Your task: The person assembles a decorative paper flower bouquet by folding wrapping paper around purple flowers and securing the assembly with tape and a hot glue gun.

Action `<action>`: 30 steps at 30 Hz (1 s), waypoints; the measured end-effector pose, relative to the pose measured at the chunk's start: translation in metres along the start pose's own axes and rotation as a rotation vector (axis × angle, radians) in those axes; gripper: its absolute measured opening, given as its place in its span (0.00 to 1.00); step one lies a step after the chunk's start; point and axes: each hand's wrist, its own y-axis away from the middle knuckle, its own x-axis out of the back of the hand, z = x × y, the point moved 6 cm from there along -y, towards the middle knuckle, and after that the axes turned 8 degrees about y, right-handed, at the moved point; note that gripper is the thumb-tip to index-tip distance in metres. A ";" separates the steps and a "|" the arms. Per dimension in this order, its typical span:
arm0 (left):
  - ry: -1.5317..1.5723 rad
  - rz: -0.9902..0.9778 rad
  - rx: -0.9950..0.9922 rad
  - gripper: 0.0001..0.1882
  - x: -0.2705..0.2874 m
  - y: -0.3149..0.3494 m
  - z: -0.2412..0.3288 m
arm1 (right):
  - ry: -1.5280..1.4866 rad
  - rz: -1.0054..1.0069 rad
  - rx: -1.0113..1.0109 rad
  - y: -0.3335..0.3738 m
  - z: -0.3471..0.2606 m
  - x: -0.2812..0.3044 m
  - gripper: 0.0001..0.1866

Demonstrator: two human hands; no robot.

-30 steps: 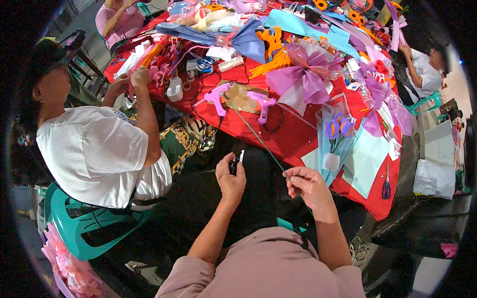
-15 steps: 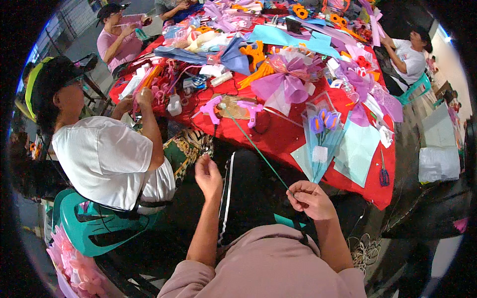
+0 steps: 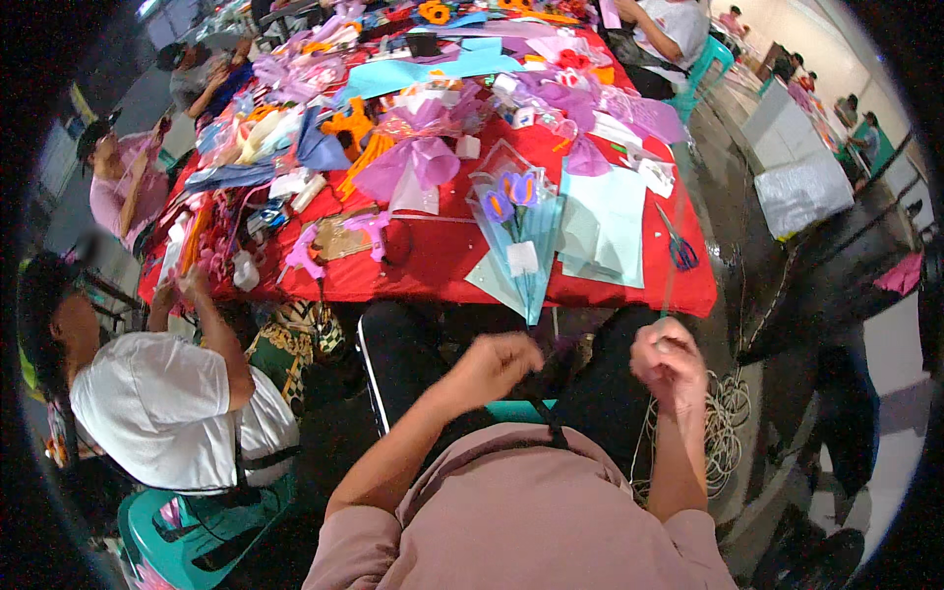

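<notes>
Fingers (image 3: 524, 346) of the person's left hand (image 3: 492, 372) bend in close together, w/ the arm reaching in over the lap. It's blurry, so can't tell if it pinches sth or is bare. The right hand (image 3: 669, 364) is up on the other side, w/ its fingers curled in. A faint thin streak (image 3: 670, 295) goes up from it, too blurry to say if it's a stick or if the hand grips it. The flower bunch (image 3: 539, 236), purple & orange in blue wrap, lies on the red table (image 3: 629, 293) at the near edge, just past both hands. A white square (image 3: 522, 259) hides part of it; any writing there is too small to read. Blue-handled scissors (image 3: 683, 254) lie to the right of the bunch. A co-worker's hands (image 3: 187, 285) are small & hard to see, & the table's far end is cut off
</notes>
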 end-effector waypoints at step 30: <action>-1.166 0.575 0.009 0.31 0.001 -0.141 -0.073 | -0.056 0.490 -0.089 0.104 0.059 0.186 0.06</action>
